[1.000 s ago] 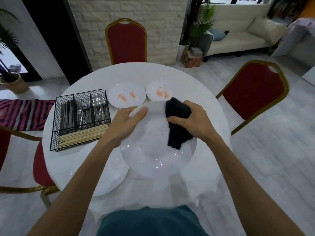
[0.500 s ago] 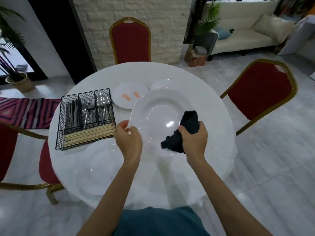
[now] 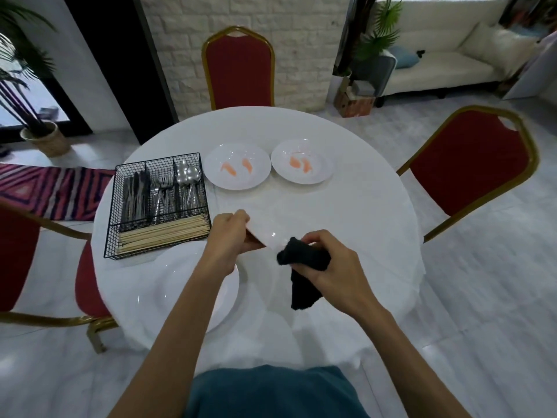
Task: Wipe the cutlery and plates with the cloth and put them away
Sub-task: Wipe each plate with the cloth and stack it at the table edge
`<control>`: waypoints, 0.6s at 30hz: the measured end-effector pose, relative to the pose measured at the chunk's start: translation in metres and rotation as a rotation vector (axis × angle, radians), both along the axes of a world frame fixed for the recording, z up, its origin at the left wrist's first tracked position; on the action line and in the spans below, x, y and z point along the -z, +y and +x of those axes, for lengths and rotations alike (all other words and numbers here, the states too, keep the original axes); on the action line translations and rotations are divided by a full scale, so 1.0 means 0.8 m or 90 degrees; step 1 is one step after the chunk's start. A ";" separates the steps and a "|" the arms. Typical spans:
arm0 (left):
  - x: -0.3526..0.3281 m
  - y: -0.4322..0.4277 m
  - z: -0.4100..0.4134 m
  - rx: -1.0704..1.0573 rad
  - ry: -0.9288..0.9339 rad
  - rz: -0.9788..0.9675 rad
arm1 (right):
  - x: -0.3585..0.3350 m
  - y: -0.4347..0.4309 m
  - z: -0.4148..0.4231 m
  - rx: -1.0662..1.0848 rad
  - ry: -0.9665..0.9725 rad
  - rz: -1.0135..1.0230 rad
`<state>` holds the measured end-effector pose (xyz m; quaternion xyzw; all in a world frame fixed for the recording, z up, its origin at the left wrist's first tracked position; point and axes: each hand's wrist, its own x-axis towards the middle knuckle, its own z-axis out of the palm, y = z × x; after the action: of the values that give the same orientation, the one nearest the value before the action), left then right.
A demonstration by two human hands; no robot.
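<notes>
**Plate gripped at its edge, cloth bunched in the other hand**

The left hand (image 3: 232,233) is closed on the near-left rim of a large white plate (image 3: 301,218), held over the middle of the round desk (image 3: 361,206). The right hand (image 3: 328,260) clutches a black cloth (image 3: 303,277) at the plate's 6 o'clock edge. Two stained plates (image 3: 238,167) sit at 12 o'clock, the wire cutlery basket (image 3: 156,206) at 10 o'clock, and a clean plate stack (image 3: 168,297) at 8 o'clock
</notes>
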<state>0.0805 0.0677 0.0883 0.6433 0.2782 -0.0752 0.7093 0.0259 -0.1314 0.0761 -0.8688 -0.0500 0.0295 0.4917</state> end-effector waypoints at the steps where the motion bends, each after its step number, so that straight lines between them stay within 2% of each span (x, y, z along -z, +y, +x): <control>1: 0.002 0.001 -0.002 -0.006 -0.009 0.007 | -0.007 -0.002 -0.002 0.042 0.008 0.023; 4: 0.011 -0.008 -0.012 -0.017 -0.047 0.035 | -0.024 0.003 0.002 0.136 -0.016 0.070; 6: 0.013 -0.023 -0.019 -0.014 -0.066 0.073 | -0.032 0.017 0.007 0.102 -0.047 0.078; 8: 0.012 -0.039 -0.028 0.011 -0.091 0.107 | -0.033 0.036 0.013 0.014 -0.112 0.007; 10: 0.007 -0.053 -0.036 0.038 -0.084 0.088 | -0.017 0.052 0.017 -0.062 -0.155 -0.111; 12: 0.004 -0.056 -0.042 0.066 -0.072 0.097 | -0.005 0.056 0.024 -0.081 -0.118 -0.165; 15: 0.008 -0.049 -0.046 0.124 -0.096 0.163 | -0.001 0.045 0.048 -0.037 -0.024 -0.175; 18: 0.008 -0.042 -0.049 0.135 -0.100 0.139 | -0.013 0.023 0.077 0.029 0.099 -0.126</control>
<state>0.0411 0.0340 0.0815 0.7463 0.1591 -0.0680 0.6427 0.0876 -0.1131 0.0867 -0.9090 0.0115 0.0903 0.4066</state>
